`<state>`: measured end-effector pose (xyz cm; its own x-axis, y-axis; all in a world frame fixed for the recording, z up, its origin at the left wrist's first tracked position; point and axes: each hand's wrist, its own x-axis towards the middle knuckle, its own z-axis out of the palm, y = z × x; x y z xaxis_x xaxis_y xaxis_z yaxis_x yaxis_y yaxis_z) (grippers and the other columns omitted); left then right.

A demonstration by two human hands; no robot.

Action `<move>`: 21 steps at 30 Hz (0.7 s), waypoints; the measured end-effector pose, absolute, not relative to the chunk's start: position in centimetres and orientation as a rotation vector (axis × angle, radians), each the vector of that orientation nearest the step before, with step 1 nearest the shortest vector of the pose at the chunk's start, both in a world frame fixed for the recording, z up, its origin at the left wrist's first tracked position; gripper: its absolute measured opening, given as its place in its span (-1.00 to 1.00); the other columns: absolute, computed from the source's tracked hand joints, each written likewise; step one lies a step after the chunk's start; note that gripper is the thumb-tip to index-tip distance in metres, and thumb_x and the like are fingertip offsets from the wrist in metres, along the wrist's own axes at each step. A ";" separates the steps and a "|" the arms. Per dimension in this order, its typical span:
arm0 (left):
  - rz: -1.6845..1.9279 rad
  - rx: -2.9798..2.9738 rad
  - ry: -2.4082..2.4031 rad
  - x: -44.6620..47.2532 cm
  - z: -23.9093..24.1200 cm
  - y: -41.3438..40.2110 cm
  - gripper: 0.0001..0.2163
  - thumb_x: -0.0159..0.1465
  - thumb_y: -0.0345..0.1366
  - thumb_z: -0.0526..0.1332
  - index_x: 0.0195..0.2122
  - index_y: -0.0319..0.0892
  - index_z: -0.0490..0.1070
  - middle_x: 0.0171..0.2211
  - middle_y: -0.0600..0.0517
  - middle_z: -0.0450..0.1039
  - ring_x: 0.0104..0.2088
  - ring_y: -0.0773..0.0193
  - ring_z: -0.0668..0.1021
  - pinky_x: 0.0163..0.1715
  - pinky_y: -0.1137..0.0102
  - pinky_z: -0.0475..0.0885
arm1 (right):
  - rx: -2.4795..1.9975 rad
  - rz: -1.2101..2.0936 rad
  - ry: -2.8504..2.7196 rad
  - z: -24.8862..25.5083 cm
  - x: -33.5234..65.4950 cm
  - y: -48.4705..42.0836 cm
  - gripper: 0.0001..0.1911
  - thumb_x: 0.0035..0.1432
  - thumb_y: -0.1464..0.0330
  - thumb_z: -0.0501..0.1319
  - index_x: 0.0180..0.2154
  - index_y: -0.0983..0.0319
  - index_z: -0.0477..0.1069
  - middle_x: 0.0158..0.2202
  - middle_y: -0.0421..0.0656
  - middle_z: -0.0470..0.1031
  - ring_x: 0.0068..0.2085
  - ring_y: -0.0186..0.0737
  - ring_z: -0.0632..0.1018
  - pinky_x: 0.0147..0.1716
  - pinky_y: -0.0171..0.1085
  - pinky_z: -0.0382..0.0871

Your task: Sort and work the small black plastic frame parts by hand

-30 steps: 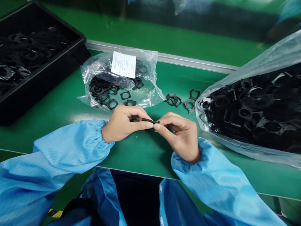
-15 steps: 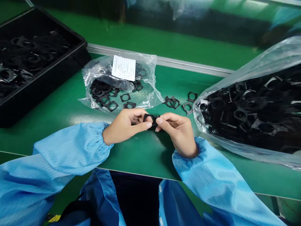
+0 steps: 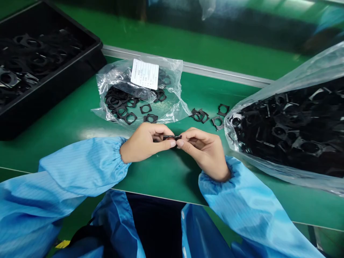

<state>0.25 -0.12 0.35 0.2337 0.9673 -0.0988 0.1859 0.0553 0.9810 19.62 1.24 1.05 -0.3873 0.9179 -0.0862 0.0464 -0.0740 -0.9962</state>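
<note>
Checking in from my remote seat, and the head cam feed looks good. Both hands are up close together just above the counter, sharing one small black frame. It's edge-on to me, so it reads as a thin dark bar between them. My left hand pinches one end between the thumb and curled fingers, and my right hand pinches the other end the same way. The fingers on both sides are nearly closed and have a firm hold on the frame, with the two thumb tips almost touching.

Just past the hands sits a clear bag with a white label, full of more frames, and a few loose ones lie on its plastic near the front. A small clump of frames and two singles sit right on the counter, between that bag and a much bigger clear bag packed with black parts. Up on the left there's a black tray holding more of them. An aluminium rail runs along the far side, and blue sleeves cover both my arms.
</note>
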 end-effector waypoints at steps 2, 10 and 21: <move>0.922 1.408 1.206 0.3 0.3 -0.2 -0.88 0.15 -0.28 0.35 -0.42 -0.24 0.60 -0.55 0.05 0.47 -0.52 0.38 0.43 -0.53 0.50 0.36 | -1.074 1.510 -1.514 1.0 19.6 1.1 -0.60 0.13 0.06 0.44 -0.43 0.25 0.49 -0.42 -0.21 0.43 -0.40 -0.32 0.46 -0.38 -0.30 0.37; 0.976 1.444 1.201 0.4 0.1 -0.2 -0.92 0.15 -0.34 0.34 -0.44 -0.23 0.56 -0.53 0.07 0.46 -0.52 0.39 0.44 -0.51 0.50 0.37 | -1.071 1.493 -1.548 0.9 19.7 1.1 -0.60 0.17 0.06 0.42 -0.43 0.24 0.46 -0.42 -0.22 0.40 -0.39 -0.32 0.44 -0.37 -0.30 0.33; 0.905 1.700 1.254 0.8 -0.3 -1.2 -0.82 0.24 -0.29 0.21 -0.48 -0.19 0.51 -0.53 0.08 0.48 -0.51 0.36 0.49 -0.48 0.54 0.39 | -1.116 1.540 -1.533 0.7 19.8 -0.3 -0.53 0.17 -0.02 0.37 -0.43 0.23 0.38 -0.44 -0.25 0.34 -0.41 -0.35 0.38 -0.38 -0.32 0.30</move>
<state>0.80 -1.15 -0.34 0.2455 0.9663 0.0774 0.3778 -0.1689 0.9103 19.79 -0.29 0.67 -0.3968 0.9119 -0.1049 0.1010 -0.0702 -0.9924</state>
